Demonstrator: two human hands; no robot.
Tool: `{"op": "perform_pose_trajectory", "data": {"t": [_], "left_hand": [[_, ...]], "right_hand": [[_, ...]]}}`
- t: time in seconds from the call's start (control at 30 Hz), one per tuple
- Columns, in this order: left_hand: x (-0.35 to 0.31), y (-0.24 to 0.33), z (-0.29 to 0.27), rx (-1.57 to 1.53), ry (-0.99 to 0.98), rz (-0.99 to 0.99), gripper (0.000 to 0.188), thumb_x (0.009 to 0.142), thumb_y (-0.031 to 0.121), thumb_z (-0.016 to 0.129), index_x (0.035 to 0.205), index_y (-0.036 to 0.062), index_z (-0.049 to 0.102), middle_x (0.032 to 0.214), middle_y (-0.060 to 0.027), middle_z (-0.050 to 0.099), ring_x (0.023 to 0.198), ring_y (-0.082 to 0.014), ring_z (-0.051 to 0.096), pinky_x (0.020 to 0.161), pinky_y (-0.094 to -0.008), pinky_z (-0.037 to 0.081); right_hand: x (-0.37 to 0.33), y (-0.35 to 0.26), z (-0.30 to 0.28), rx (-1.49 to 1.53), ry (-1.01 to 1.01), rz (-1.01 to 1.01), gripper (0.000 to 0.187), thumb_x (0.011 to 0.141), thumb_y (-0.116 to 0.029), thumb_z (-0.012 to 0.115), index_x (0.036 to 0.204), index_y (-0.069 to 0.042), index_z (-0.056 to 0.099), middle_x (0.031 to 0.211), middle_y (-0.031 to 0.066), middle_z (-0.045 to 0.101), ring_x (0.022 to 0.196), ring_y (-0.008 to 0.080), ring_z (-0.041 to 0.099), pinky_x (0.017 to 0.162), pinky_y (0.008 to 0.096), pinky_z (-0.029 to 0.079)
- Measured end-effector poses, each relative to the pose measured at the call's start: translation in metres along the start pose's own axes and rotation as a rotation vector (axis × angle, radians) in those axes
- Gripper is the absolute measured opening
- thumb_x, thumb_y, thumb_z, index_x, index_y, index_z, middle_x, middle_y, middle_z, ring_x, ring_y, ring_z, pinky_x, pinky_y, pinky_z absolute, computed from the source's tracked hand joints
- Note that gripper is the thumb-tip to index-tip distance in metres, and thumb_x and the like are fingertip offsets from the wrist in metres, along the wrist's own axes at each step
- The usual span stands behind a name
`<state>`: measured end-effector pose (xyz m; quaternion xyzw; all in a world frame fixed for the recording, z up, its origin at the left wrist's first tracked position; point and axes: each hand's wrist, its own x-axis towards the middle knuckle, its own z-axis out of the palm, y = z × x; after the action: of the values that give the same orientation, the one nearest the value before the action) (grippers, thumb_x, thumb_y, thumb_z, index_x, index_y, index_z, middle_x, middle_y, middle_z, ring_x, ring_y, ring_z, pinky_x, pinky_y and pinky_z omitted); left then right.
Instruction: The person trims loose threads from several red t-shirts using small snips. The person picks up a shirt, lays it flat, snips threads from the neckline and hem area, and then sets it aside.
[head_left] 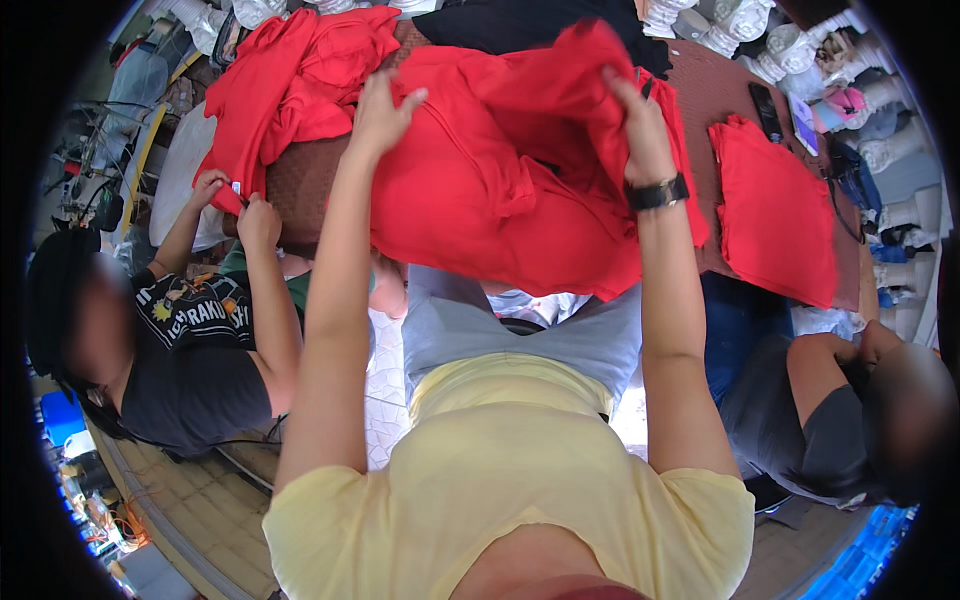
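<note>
A large red cloth (450, 210), apparently a garment, spreads over the table in front of me and hangs off its near edge toward my lap. My right hand (645, 130), with a black watch on the wrist, grips a raised fold of it; the top of that fold is blurred. Something small and dark shows beside those fingers, too little to make out. Over the cloth's left side, my left hand (380, 115) has its thumb and fingers apart and holds nothing. Whether it touches the fabric, I cannot tell.
A red pile (310, 75) lies at the far left, where a co-worker's hands (240, 205) hold part of it. Folded red pieces (770, 210) lie right, near a phone (766, 110). Black cloth (540, 25) is behind. Another person (800, 420) sits right; white bundles (790, 50) line the back.
</note>
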<state>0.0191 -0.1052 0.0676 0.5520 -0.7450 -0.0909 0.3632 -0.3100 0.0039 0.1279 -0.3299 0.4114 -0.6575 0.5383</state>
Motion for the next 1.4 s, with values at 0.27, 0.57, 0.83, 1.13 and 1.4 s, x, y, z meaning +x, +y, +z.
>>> {"op": "perform_pose_trajectory", "data": {"t": [0.27,0.57,0.83,1.13,1.4], "left_hand": [[0.069,-0.030,0.015,0.339,-0.179,-0.164,0.046,0.093,0.037,0.068,0.121,0.0029,0.056,0.128,-0.0240,0.059,0.120,-0.0410,0.056,0.096,-0.0515,0.047],[-0.012,0.101,-0.142,-0.984,0.239,-0.067,0.051,0.098,0.015,0.055,0.144,-0.0047,0.046,0.146,-0.0164,0.051,0.137,-0.0240,0.048,0.118,-0.0386,0.032],[-0.080,0.002,-0.249,-0.571,0.711,-0.142,0.050,0.096,0.018,0.058,0.141,-0.0034,0.049,0.143,-0.0168,0.052,0.133,-0.0250,0.049,0.115,-0.0388,0.035],[-0.108,-0.082,-0.183,-0.462,0.469,-0.408,0.049,0.095,0.021,0.061,0.137,-0.0020,0.052,0.138,-0.0173,0.054,0.128,-0.0261,0.052,0.111,-0.0390,0.037],[-0.043,-0.079,-0.143,-0.520,0.419,-0.358,0.048,0.093,0.024,0.064,0.133,-0.0007,0.055,0.135,-0.0177,0.056,0.124,-0.0270,0.054,0.108,-0.0391,0.040]], "right_hand": [[0.037,-0.115,-0.004,0.108,-0.138,-0.087,0.039,0.101,-0.030,0.058,0.123,0.003,0.061,0.115,0.0131,0.071,0.100,0.0221,0.070,0.089,0.0362,0.057],[0.089,-0.245,-0.091,-0.585,-0.038,-0.415,0.055,0.098,-0.042,0.061,0.124,0.007,0.060,0.115,0.0168,0.070,0.099,0.0243,0.071,0.088,0.0365,0.057],[0.030,-0.138,0.135,-1.053,-0.629,-0.448,0.082,0.086,-0.062,0.067,0.126,0.009,0.059,0.110,0.0216,0.071,0.104,0.0245,0.070,0.091,0.0362,0.055],[-0.108,0.038,0.120,-0.234,-0.930,-0.104,0.056,0.087,-0.044,0.077,0.119,0.000,0.068,0.110,0.0118,0.072,0.108,0.0187,0.065,0.098,0.0348,0.050],[-0.134,0.060,0.090,-0.229,-0.902,0.109,0.050,0.089,-0.021,0.079,0.131,-0.005,0.059,0.116,0.0075,0.066,0.083,0.0073,0.062,0.075,0.0254,0.049]]}}
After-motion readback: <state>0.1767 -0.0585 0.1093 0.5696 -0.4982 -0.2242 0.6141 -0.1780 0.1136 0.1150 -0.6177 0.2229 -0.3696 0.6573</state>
